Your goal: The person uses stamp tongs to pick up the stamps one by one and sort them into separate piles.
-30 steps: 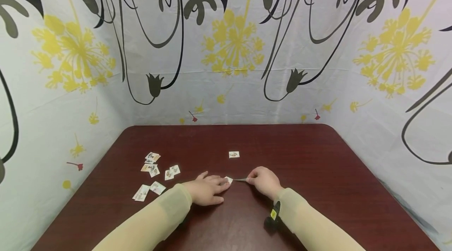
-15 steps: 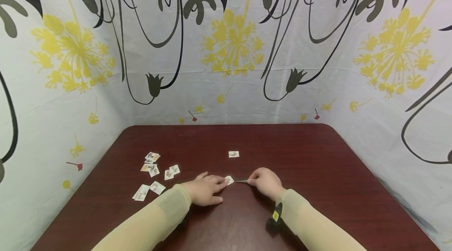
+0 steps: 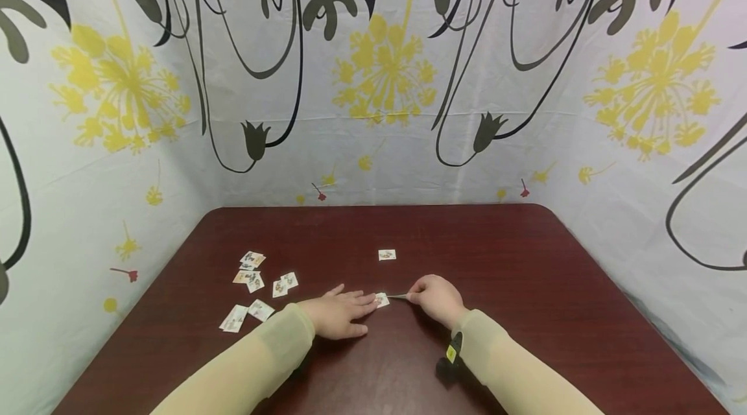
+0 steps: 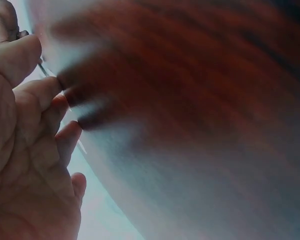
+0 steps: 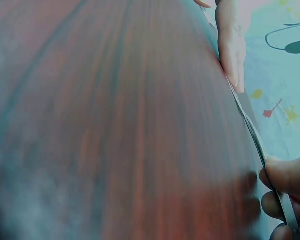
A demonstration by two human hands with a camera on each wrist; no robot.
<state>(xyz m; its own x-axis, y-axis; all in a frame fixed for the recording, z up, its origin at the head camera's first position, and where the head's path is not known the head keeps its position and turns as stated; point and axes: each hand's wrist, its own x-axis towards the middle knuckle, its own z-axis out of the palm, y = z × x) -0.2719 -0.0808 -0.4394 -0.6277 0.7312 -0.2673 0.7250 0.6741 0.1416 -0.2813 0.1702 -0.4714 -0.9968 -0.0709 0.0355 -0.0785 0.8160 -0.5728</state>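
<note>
My left hand [image 3: 344, 312] lies flat over the table with fingers spread, its fingertips at the left edge of a small white card [image 3: 382, 300] printed with a picture. From the right, my right hand [image 3: 438, 299] pinches a pair of thin metal tweezers [image 3: 398, 297] between thumb and fingers. Their tip points left and meets the card's right side. The right wrist view shows the tweezers [image 5: 258, 145] held low and nearly flat, reaching toward the left hand [image 5: 231, 47]. In the left wrist view the left fingers [image 4: 45, 92] stretch out close above the tabletop.
Several similar cards [image 3: 255, 282] lie in loose overlapping groups on the left, with more cards [image 3: 235, 318] nearer the front. One single card [image 3: 387, 255] lies farther back in the middle. The dark red table [image 3: 496, 240] has patterned white cloth [image 3: 373, 162] around it.
The card at my left fingertips has shifted slightly right, and more of it shows. My right hand, still pinching the tweezers, has barely moved.
</note>
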